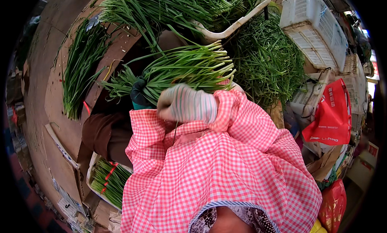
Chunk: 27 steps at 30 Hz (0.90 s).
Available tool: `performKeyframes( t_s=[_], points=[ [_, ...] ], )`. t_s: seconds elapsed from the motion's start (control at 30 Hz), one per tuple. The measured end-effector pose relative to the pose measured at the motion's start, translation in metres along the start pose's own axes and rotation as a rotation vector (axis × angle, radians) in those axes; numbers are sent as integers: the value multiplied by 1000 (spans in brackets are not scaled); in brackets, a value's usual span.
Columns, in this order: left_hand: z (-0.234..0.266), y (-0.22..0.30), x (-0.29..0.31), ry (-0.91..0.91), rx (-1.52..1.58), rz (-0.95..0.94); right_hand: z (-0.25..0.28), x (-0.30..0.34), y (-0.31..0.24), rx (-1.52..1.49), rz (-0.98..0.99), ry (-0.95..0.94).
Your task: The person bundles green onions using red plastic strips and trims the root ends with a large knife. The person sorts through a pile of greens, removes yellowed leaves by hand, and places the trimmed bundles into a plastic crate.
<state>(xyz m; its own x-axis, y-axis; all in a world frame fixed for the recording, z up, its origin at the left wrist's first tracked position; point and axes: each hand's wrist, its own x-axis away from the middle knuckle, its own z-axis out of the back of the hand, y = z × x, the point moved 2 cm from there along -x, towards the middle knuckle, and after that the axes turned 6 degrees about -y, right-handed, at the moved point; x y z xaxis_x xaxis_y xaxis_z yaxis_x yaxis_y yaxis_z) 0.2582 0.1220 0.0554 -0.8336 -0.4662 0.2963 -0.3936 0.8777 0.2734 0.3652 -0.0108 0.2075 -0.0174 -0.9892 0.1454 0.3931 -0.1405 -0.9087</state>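
Note:
A bunch of garlic chives (189, 67) lies across in front of my chest, its pale stem ends to the right and its green leaves to the left. My left hand (139, 92), in a dark green glove, is closed round the leafy part. Just below the stems is my right hand (186, 104) in a striped white glove, slightly blurred. Its fingers are curled near the bunch. A thin dark strand (175, 133) hangs below this hand; what its fingers hold is hidden.
A white-rimmed tub (238, 25) carries a large heap of chives (173, 9). Another bundle (82, 69) lies on cardboard at the left. Loose greens (264, 57) are piled at right, beside white crates (316, 29) and a red bag (331, 114). Tied chives (109, 182) fill a box lower left.

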Motion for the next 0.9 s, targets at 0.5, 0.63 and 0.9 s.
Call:
performKeyframes(
  t_s=[0.5, 0.63, 0.9],
  points=[
    [-5, 9, 13, -119, -18, -48, 136, 103, 139, 473, -565, 477],
    [-1, 14, 12, -68, -102, -118, 117, 47, 97, 392, -277, 471],
    [-9, 11, 15, -180, -128, -39, 89, 31, 99, 367, -630, 73]
  ],
)
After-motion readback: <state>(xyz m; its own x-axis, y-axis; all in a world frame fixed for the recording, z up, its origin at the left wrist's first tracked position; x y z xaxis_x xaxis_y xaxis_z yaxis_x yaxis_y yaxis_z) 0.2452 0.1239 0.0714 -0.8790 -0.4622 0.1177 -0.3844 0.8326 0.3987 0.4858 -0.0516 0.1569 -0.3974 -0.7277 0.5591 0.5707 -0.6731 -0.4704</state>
